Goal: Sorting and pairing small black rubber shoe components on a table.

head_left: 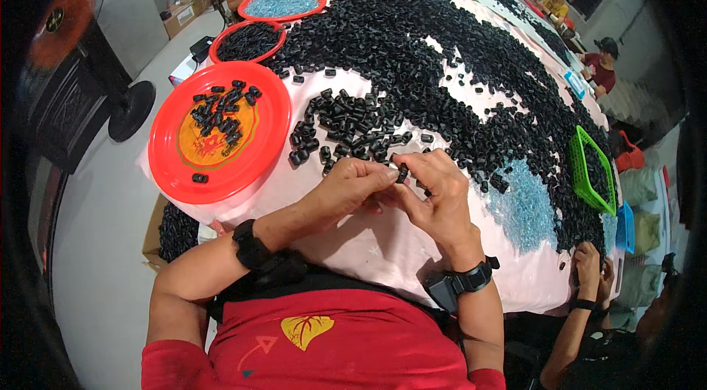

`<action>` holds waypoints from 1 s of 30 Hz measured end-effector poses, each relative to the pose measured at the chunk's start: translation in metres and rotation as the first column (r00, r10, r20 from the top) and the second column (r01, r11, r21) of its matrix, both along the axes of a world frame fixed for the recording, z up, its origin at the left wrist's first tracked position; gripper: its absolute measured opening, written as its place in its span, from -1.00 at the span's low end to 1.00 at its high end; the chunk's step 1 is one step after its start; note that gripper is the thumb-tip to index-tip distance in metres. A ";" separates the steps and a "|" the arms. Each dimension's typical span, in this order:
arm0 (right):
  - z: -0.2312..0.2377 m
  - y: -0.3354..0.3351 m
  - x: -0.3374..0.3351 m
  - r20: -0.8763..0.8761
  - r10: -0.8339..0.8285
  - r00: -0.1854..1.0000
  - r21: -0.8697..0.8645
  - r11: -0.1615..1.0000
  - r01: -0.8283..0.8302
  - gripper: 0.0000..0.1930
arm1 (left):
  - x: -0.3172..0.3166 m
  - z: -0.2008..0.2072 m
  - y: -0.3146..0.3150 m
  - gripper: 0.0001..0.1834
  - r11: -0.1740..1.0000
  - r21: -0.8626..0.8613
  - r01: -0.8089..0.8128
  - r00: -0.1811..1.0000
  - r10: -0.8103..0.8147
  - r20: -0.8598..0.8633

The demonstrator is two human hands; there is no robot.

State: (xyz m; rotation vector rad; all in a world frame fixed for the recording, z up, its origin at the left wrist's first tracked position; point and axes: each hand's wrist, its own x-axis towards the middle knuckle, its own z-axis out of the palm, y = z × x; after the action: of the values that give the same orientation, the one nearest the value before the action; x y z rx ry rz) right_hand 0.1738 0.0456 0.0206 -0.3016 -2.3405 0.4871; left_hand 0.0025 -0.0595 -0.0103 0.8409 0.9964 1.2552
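My left hand (352, 185) and my right hand (440, 187) meet over the near edge of the cloth-covered table. Between my right thumb and fingers is a small black cylindrical part (402, 173). The left thumb and fingers pinch together against its left side; whatever they hold there is hidden. Just beyond my hands lies a loose heap of similar black parts (353, 123). To the left stands a large red plate (166, 136) with a yellow patterned centre, and several assembled-looking black pieces (221, 117) rest on it.
A red bowl of black pieces (248, 42) and a red tray of clear bluish pieces (282, 3) stand behind the plate. Bluish pieces (524, 206) are spread at right, near a green basket (593, 169). A co-worker's hands (587, 265) work at far right. A fan (62, 22) stands left.
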 end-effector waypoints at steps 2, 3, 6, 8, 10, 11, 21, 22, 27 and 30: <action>-0.002 -0.001 0.002 0.015 0.009 1.000 -0.015 1.000 -0.009 -0.65 | 0.000 -0.003 0.002 -0.68 1.000 0.001 0.004 1.000 -0.004 0.009; -0.002 -0.001 0.002 0.029 0.018 0.999 -0.031 0.999 -0.017 -0.66 | 0.000 -0.004 0.003 -0.68 1.000 0.002 0.005 1.000 -0.005 0.010; -0.001 0.001 0.003 0.045 0.009 0.999 -0.017 1.000 -0.008 -0.65 | 0.001 -0.003 0.003 -0.68 1.000 -0.011 -0.014 1.000 0.014 -0.011; -0.001 0.001 0.002 0.012 -0.012 1.000 -0.040 0.999 0.013 -0.65 | 0.002 -0.005 0.001 -0.67 0.999 -0.004 -0.038 0.997 0.038 0.065; -0.002 0.002 0.001 -0.020 -0.037 0.999 -0.066 0.997 0.035 -0.65 | 0.003 -0.005 0.004 -0.66 0.998 -0.024 -0.057 0.993 0.059 0.102; -0.003 0.003 0.001 -0.028 -0.044 0.999 -0.036 0.998 0.043 -0.65 | 0.003 -0.005 0.005 -0.66 0.996 -0.048 -0.072 0.987 0.078 0.139; 0.000 0.002 0.004 -0.027 -0.049 0.998 0.099 0.994 0.052 -0.68 | 0.004 0.002 0.005 -0.71 0.984 -0.123 -0.129 0.967 0.152 0.202; 0.000 0.002 0.003 -0.027 -0.044 0.999 0.101 0.994 0.046 -0.68 | 0.004 -0.002 0.006 -0.70 0.990 -0.083 -0.117 0.969 0.133 0.211; -0.002 0.000 0.001 -0.068 -0.058 0.996 0.025 0.998 0.059 -0.66 | 0.007 0.007 0.003 -0.63 0.993 -0.099 -0.065 0.994 0.073 0.080; -0.001 0.002 0.003 -0.036 0.011 0.999 -0.002 1.000 -0.011 -0.61 | 0.006 -0.001 0.003 -0.62 0.998 0.068 0.017 0.999 -0.014 -0.047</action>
State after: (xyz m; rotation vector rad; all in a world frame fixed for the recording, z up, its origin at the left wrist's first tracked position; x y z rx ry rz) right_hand 0.1765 0.0475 0.0198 -0.2788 -2.3075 0.4966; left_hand 0.0082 -0.0566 -0.0115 0.9322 0.9865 1.2671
